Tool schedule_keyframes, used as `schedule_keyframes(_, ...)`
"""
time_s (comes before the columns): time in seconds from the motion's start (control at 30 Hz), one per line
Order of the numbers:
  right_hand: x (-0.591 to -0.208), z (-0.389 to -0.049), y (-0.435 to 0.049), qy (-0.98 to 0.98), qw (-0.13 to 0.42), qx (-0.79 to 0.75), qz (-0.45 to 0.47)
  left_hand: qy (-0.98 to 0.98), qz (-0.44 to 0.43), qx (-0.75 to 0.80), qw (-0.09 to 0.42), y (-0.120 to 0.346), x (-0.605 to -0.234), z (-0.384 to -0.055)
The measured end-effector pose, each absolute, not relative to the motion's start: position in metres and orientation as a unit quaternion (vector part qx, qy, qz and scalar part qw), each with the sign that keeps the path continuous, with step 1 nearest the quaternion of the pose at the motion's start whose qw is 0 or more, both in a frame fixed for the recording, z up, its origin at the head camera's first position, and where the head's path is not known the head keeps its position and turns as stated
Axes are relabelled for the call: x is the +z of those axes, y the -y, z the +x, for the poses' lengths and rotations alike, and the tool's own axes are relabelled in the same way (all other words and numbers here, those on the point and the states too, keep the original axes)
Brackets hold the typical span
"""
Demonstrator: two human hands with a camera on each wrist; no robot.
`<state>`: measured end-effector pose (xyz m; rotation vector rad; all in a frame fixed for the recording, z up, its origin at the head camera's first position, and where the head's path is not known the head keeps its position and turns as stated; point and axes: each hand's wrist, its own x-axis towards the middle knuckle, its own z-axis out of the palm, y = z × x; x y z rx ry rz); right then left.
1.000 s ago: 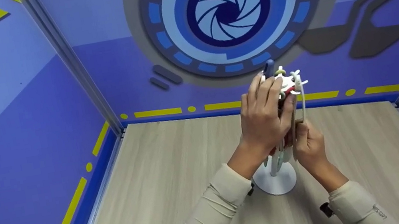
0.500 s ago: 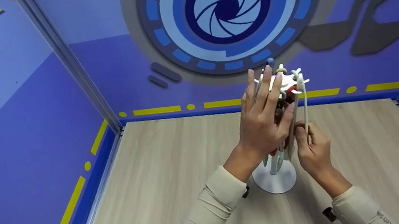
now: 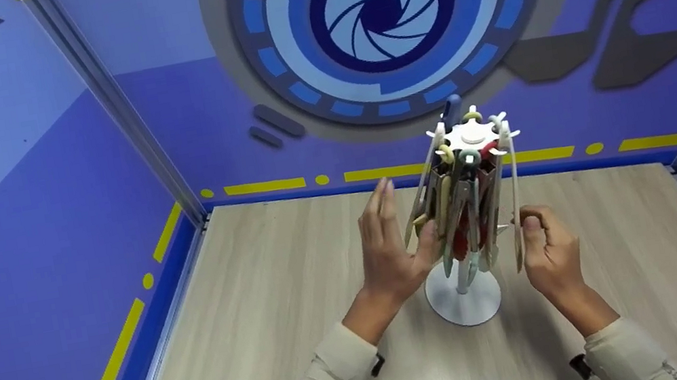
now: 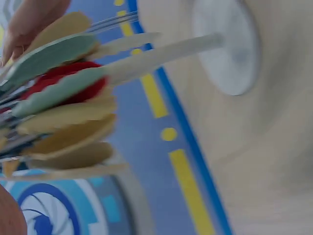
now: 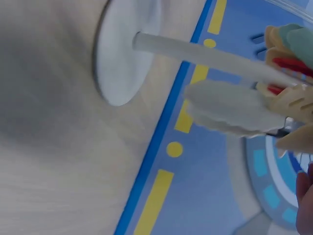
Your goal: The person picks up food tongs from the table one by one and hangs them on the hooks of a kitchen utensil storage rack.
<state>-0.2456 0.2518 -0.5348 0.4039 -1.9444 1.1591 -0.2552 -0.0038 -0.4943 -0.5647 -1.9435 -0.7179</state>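
A stand with a white hook wheel (image 3: 473, 136) bears several hanging kitchen tongs, with steel arms and coloured ends. My left hand (image 3: 382, 248) is spread at their left side, thumb close to the nearest arms; contact cannot be told. To the right, my right hand (image 3: 554, 257) has bent fingers beside the outermost pale utensil (image 3: 515, 188); whether they hold it is hidden. Green ends (image 4: 58, 56) and red ends show in the left wrist view. A scalloped white end (image 5: 232, 107) hangs by the post in the right wrist view, near my fingertips (image 5: 302, 186).
The stand's round base (image 3: 448, 312) rests on a wood-grain table (image 3: 276, 310). Blue printed panels (image 3: 176, 121) rise behind and at both sides, with metal posts (image 3: 115, 110) at the corners.
My left hand has come away from the top of the stand, down and to the left, uncovering the hook wheel. My right hand has shifted slightly right and outward.
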Motion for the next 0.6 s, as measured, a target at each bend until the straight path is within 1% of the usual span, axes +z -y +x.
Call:
schedule_keyframes(0.13,-0.554,-0.242,-0.27,0.81,0.379,0.424,0.142,0.828,-0.195,-0.298,0.432,0.026,-0.518,-0.248)
schedule_keyframes(0.33,-0.58,-0.23,-0.294,0.874,0.303,0.37,0.085,0.889,-0.127,-0.293,0.327,0.061,-0.548,-0.237)
schedule_keyframes(0.4,-0.587,-0.225,-0.301,0.89,0.277,0.357,0.064,0.902,-0.11,-0.291,0.299,0.071,-0.557,-0.232)
schedule_keyframes(0.47,-0.593,-0.221,-0.307,0.901,0.255,0.348,0.052,0.908,-0.098,-0.293,0.281,0.08,-0.565,-0.228)
schedule_keyframes(0.6,-0.601,-0.213,-0.313,0.915,0.228,0.331,0.046,0.914,-0.087,-0.293,0.268,0.092,-0.577,-0.221)
